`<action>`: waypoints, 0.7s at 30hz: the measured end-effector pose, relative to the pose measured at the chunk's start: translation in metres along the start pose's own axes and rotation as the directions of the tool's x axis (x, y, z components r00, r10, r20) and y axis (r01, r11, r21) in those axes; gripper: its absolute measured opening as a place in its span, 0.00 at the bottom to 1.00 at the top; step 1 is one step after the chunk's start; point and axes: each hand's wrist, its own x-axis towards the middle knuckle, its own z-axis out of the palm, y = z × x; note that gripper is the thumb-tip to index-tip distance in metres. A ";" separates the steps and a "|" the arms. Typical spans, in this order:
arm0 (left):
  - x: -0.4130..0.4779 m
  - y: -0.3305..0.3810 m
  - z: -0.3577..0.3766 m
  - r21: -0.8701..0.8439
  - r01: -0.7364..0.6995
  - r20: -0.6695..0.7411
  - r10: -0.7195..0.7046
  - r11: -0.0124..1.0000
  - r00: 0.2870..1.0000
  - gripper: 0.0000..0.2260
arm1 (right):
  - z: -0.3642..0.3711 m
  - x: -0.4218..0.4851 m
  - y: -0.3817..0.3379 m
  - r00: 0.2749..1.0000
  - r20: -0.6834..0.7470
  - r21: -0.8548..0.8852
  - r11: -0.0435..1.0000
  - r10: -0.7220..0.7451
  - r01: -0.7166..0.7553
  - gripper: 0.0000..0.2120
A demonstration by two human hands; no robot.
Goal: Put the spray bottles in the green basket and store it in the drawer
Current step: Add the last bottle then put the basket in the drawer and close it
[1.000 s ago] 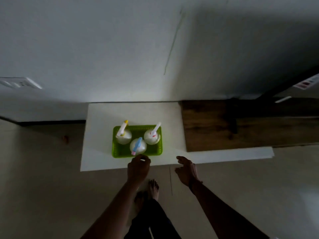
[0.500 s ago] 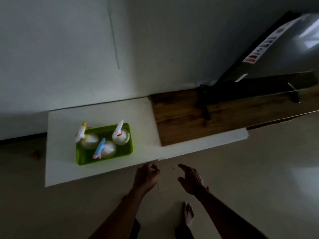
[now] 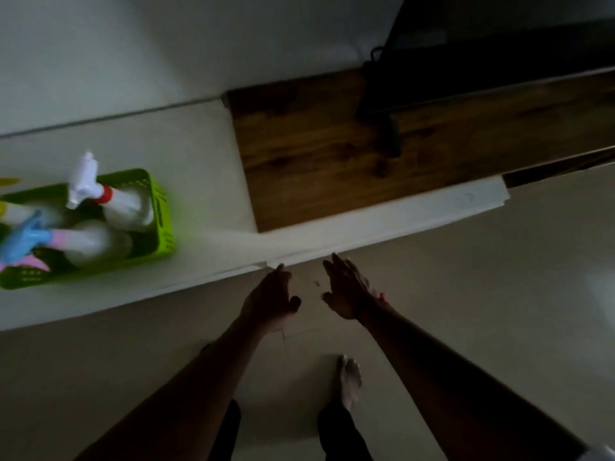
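Observation:
The green basket (image 3: pixel 161 214) sits at the far left on a white cabinet top (image 3: pixel 199 181), partly cut off by the frame edge. Inside it stand white spray bottles: one with a white trigger and red collar (image 3: pixel 123 204), one with a blue trigger and pink collar (image 3: pixel 90 242), and a third with a yellow part, mostly out of frame. My left hand (image 3: pixel 271 299) is just below the white front edge, fingers loosely curled, holding nothing. My right hand (image 3: pixel 347 289) is beside it, fingers spread and empty. No drawer opening shows.
A dark wooden top (image 3: pixel 332 151) adjoins the white one on the right, with a black object (image 3: pixel 386 128) standing on it. A pale wall (image 3: pixel 166 44) rises behind. Pale floor (image 3: pixel 499 277) lies below, and my bare foot (image 3: pixel 349 380) stands on it.
The view has swung right and closer, so the basket slid to the left edge. Both hands moved away from the basket to the white front edge near the wooden section.

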 end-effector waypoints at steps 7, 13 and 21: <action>0.019 -0.010 0.015 0.156 0.000 -0.046 0.007 0.988 0.999 0.34 | -0.009 0.020 0.015 0.998 0.012 -0.138 0.989 -0.055 0.056 0.36; 0.021 -0.010 0.026 0.317 -0.094 0.064 0.078 0.944 0.995 0.35 | -0.010 0.027 0.012 0.995 -0.077 -0.200 0.979 -0.063 0.047 0.34; 0.024 -0.011 0.029 0.326 -0.104 0.091 0.078 0.940 0.993 0.38 | 0.001 0.026 0.017 0.992 -0.087 -0.387 0.920 -0.096 0.055 0.45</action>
